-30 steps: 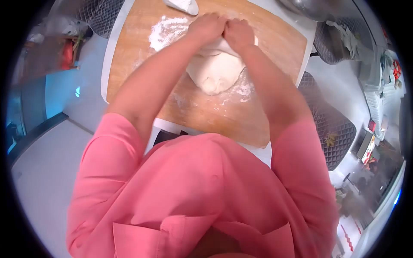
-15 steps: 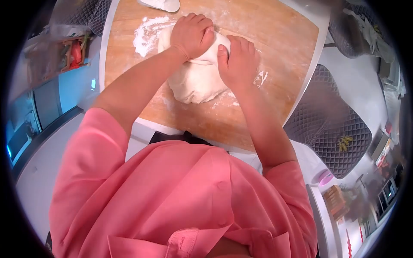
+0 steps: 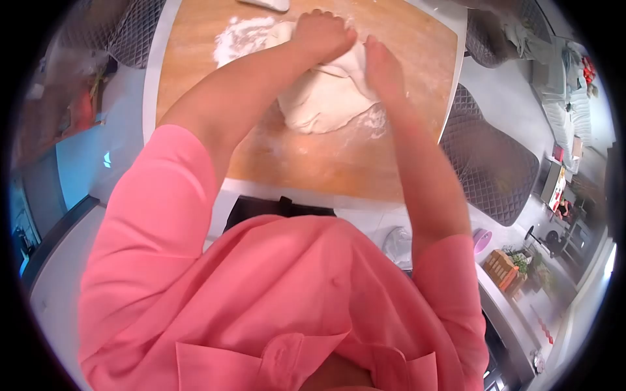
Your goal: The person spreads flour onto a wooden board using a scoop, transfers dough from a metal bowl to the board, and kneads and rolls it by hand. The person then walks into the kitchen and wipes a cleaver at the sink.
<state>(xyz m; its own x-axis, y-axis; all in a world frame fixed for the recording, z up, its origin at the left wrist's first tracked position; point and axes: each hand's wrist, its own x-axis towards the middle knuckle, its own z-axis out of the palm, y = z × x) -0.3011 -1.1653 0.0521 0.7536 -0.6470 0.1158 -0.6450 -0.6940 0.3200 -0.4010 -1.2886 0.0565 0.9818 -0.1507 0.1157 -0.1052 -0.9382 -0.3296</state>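
A large pale lump of dough (image 3: 324,101) lies on a floured wooden board (image 3: 280,166), with folds and creases across its top. My left hand (image 3: 325,36) is closed over the dough's far edge, fingers curled and knuckles up. At the far right side of the lump, my right hand (image 3: 385,68) grips the edge, thumb pointing away from me. Its fingertips are partly hidden behind the hand. A dough flap rises between the two hands.
Loose white flour (image 3: 242,40) is scattered left of the dough. A white-rimmed object (image 3: 268,4) is cut off at the board's far edge. Quilted grey chairs (image 3: 492,163) stand to the right, and another quilted chair (image 3: 137,36) is at the far left.
Both hands have moved to the far side of the dough. The right-hand edge is now lifted and folded more, and the view has shifted slightly.
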